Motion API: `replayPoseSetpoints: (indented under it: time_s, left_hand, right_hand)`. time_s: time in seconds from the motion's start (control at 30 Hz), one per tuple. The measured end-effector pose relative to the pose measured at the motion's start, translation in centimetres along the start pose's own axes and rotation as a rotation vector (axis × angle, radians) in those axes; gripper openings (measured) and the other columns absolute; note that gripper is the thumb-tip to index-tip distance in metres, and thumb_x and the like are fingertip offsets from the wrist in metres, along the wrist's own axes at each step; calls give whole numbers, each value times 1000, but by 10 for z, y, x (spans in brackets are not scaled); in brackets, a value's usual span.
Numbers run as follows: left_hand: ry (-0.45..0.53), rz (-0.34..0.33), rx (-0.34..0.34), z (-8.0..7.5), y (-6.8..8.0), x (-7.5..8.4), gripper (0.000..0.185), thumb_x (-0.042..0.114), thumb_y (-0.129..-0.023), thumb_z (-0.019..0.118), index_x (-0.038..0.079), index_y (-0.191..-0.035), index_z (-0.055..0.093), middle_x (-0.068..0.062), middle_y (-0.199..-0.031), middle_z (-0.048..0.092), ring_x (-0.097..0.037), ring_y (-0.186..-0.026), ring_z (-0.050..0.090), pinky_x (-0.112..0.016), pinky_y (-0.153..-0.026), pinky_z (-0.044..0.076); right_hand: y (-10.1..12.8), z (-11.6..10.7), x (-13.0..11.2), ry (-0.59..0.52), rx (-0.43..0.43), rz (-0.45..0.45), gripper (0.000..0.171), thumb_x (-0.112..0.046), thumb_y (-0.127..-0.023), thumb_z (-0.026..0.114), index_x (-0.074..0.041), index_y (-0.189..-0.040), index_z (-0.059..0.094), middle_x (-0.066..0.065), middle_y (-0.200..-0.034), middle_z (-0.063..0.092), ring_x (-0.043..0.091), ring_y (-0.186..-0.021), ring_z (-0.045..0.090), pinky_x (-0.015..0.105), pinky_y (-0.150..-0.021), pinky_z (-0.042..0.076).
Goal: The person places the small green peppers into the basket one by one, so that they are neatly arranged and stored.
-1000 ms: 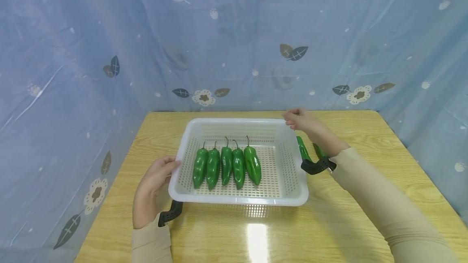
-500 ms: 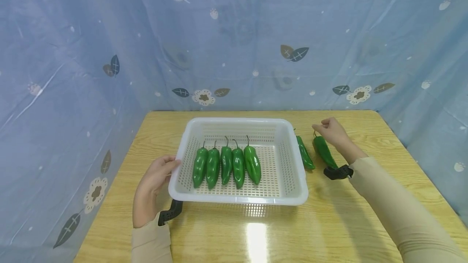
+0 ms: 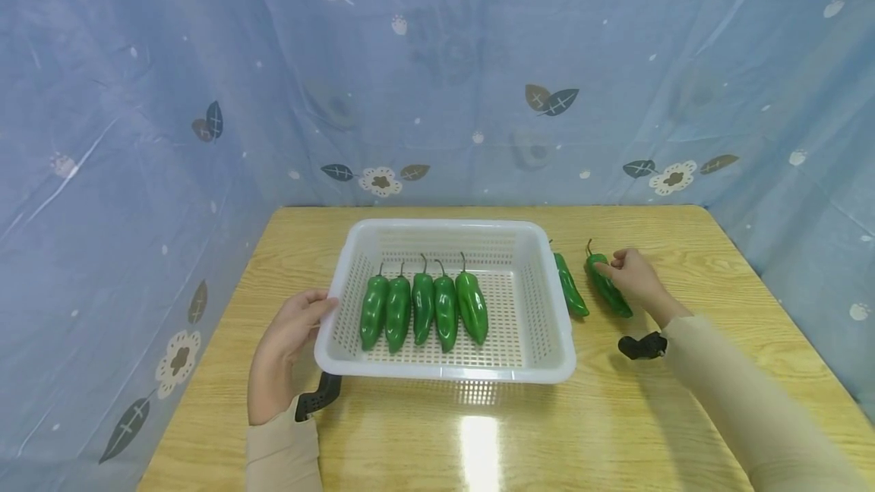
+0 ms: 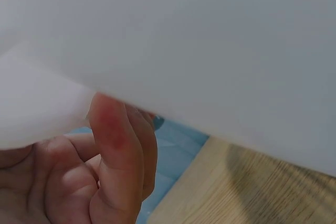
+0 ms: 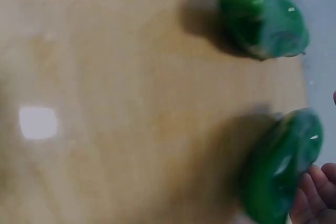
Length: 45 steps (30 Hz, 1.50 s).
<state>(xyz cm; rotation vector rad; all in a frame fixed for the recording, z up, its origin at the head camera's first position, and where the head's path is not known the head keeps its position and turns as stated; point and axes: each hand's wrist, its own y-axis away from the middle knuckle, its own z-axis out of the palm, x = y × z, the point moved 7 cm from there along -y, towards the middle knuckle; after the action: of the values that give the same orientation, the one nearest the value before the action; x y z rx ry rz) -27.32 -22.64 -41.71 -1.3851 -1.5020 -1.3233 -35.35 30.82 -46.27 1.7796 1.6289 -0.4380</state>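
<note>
**Head view: right hand on the outer pepper, stem at 11 o'clock**

Head view puts my right hand (image 3: 636,275) on the outer green pepper (image 3: 608,287), fingertips touching its stem half; I cannot tell whether they have closed round it. That pepper lies on the wooden table (image 3: 683,401) with its long axis from 11 to 5 o'clock, parallel to the second loose pepper (image 3: 570,285) beside the white basket (image 3: 547,370). My left hand (image 3: 283,344) grips the basket's 9 o'clock rim, well apart.

Glossy green peppers (image 3: 424,308), white perforated plastic basket (image 3: 547,359), shiny varnished wood table (image 3: 670,416)
</note>
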Motion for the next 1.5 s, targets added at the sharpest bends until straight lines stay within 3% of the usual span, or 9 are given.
replayPoseSetpoints:
  time_s: [0.4, 0.63, 0.87, 1.5]
  left_hand:
    - [-1, -14, 10, -1, 0, -1, 38, 18, -99, 48, -11, -123, 48, -29, -116, 60, -29, -96, 67, -39, -78, 57]
    - [6, -17, 15, 0, 1, 0, 38, 18, -99, 49, -11, -123, 49, -30, -115, 60, -31, -96, 67, -41, -77, 57]
    - [13, -17, 13, 0, 1, 1, 38, 18, -98, 49, -12, -121, 49, -29, -114, 60, -29, -94, 68, -40, -76, 58]
    - [9, -11, 12, -1, 0, 1, 38, 17, -99, 48, -13, -121, 49, -30, -114, 60, -27, -94, 68, -38, -76, 58]
  right_hand:
    - [3, 15, 9, 68, 48, -76, 82, -42, -96, 50, 24, -135, 22, 47, -132, 33, 57, -120, 37, 62, -97, 39]
    - [4, 17, 11, 78, 143, -141, 72, -35, -95, 55, 22, -132, 32, 42, -122, 44, 48, -106, 51, 56, -86, 48]
    - [6, 19, 10, 75, 194, -175, 67, -33, -95, 55, 22, -129, 36, 40, -116, 49, 46, -101, 53, 54, -81, 49]
    - [7, 21, 14, 43, 189, -106, 72, -36, -95, 53, 21, -135, 30, 41, -124, 42, 50, -109, 48, 58, -87, 46]
